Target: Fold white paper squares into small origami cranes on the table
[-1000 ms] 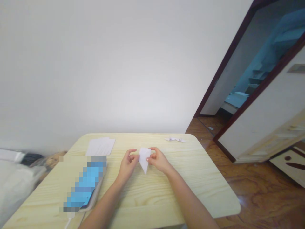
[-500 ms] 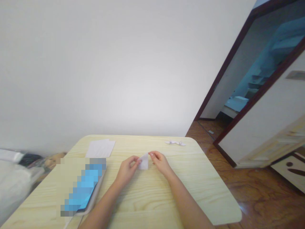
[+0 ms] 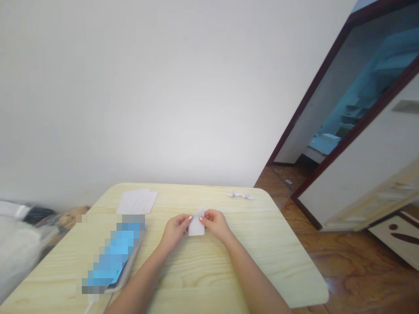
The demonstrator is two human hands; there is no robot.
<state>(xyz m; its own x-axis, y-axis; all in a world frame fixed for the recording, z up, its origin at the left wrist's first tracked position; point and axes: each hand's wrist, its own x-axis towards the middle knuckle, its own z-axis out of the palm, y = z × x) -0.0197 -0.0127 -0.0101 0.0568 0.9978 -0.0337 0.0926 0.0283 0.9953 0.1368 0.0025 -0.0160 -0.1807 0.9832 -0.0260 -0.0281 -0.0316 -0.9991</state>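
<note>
A small piece of folded white paper (image 3: 197, 226) is held up between my two hands over the middle of the table. My left hand (image 3: 175, 230) pinches its left edge with thumb and fingertips. On the other side, my right hand (image 3: 217, 223) grips the right edge, thumb in front and fingers behind the sheet. The paper's top comes to a slanted point, and its lower edge is straight. Fingers behind the paper are partly hidden.
White paper sheets (image 3: 137, 201) lie at the table's back left. Small folded paper pieces (image 3: 240, 195) rest near the back right edge. A device with a blurred blue screen (image 3: 119, 253) and a white cable (image 3: 90, 303) is at the left. The wooden table (image 3: 262, 261) meets a white wall (image 3: 196, 109).
My right hand has shifted from the paper's upper corner to a fuller pinch on its right side. The paper now faces me more squarely.
</note>
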